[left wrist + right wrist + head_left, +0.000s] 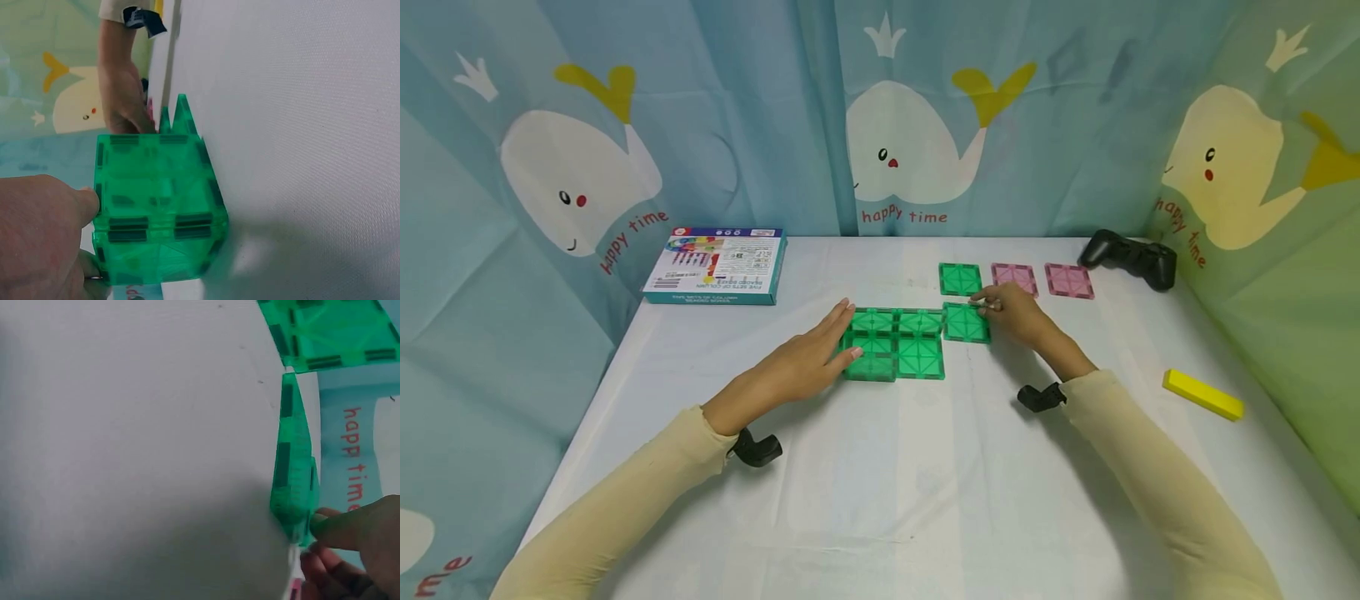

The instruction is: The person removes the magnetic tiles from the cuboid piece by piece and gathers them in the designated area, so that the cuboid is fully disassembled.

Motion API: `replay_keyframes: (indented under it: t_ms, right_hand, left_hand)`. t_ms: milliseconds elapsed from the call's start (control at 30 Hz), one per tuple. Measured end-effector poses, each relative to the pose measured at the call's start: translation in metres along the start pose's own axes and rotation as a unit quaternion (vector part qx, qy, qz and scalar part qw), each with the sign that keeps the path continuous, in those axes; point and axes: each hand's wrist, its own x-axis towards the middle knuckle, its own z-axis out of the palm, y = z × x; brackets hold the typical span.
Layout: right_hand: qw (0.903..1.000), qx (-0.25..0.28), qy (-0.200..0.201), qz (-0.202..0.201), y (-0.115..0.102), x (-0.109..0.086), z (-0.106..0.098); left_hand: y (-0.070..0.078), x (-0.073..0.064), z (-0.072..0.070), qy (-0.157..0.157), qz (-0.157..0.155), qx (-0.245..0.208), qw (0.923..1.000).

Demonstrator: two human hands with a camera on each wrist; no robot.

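A low green box built from clear magnetic tiles (920,357) stands mid-table. Along its left side lies my left hand (808,358), fingers stretched out and thumb apart, touching the wall; in the left wrist view the thumb meets the box's edge. My right hand (1017,312) pinches the right edge of a flat green magnetic tile (964,323) just right of the box. In the right wrist view, that tile (292,450) is seen nearly edge-on, with thumb and fingers at its end. Behind it lies another green tile (959,279).
Two pink magnetic tiles (1070,281) lie at the back right, one partly behind my right hand. Beyond them sits a black game controller (1129,258). A yellow bar (1202,395) is at the right, and a flat printed box (715,267) at the back left. Printed curtains (760,125) enclose the table.
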Motion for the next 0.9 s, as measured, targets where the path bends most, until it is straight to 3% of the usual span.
replay_keyframes:
  t_ms: [133, 267, 367, 467, 533, 633, 767, 900]
  right_hand:
    - [0.9992, -0.022, 0.027, -0.022, -0.017, -0.003, -0.003]
    - [0.994, -0.029, 0.026, -0.102, -0.046, -0.01, -0.007]
    - [0.9803, -0.071, 0.019, -0.183, -0.065, -0.017, -0.004]
    - [0.9629, -0.13, 0.026, -0.235, -0.073, -0.024, 0.002]
    - [0.9558, -0.16, 0.032, -0.244, -0.074, -0.026, 0.007]
    - [0.953, -0.179, 0.038, -0.241, -0.069, -0.027, 0.014]
    - [0.9524, -0.175, 0.048, -0.245, -0.061, -0.026, 0.021]
    - [0.9454, -0.173, 0.069, -0.268, -0.057, -0.024, 0.026]
  left_hand:
    - [0.0, 0.0, 0.0, -0.001, 0.0, 0.0, 1.0]
    - [0.0, 0.0, 0.0, -0.001, -0.004, 0.003, 1.0]
    - [0.0, 0.0, 0.0, -0.001, -0.003, 0.005, 1.0]
    - [0.001, 0.0, -0.001, 0.0, -0.001, 0.006, 1.0]
    - [0.001, 0.0, -0.001, 0.001, 0.001, 0.005, 1.0]
    - [0.001, -0.001, -0.001, 0.001, 0.0, 0.004, 1.0]
    - [0.0, 0.0, -0.001, 0.0, 0.001, 0.003, 1.0]
    - [0.001, -0.001, -0.001, 0.0, 0.002, 0.004, 1.0]
